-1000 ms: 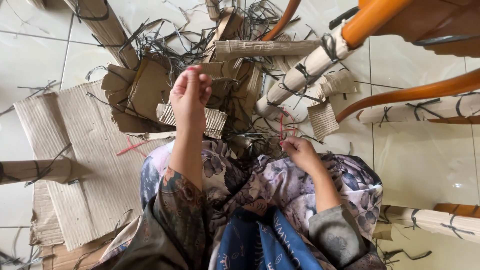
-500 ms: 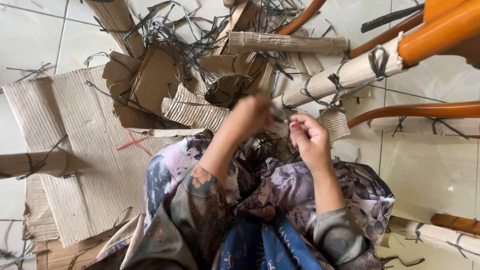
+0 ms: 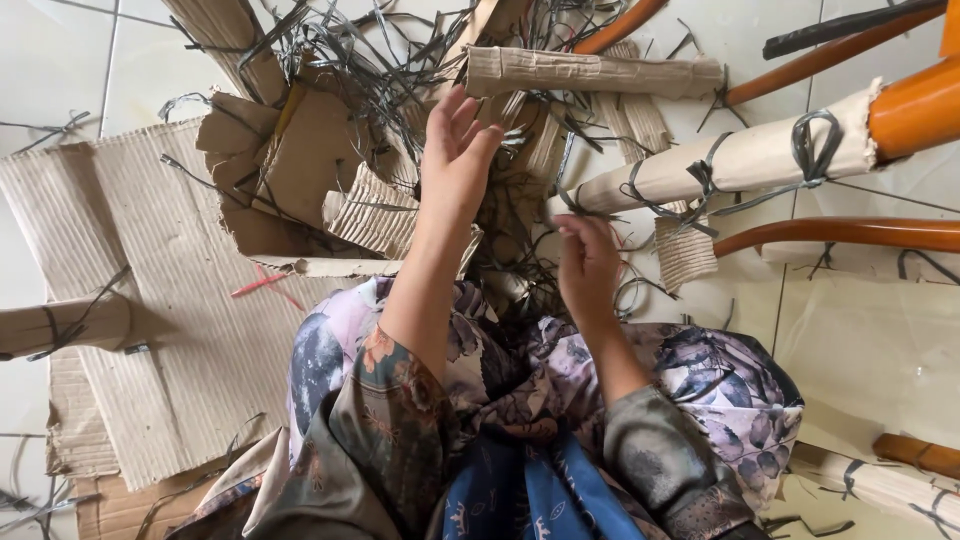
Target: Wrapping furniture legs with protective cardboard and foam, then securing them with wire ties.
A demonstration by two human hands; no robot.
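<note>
Hands working among cardboard wrapping and dark plastic strapping on a tiled floor.

Flat corrugated cardboard lies left; the wrapped orange chair leg crosses far right, bands binding its cover on. The left hand is raised, fingers spread, holding nothing visible; the right hand pinches a thin strap near the tangled strapping, seemingly pulling it free.

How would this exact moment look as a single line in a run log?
left hand: raised, fingers spread over cut straps | right hand: pinching dark strap | nearby: cardboard-wrapped leg | floor: cardboard sheet
</note>
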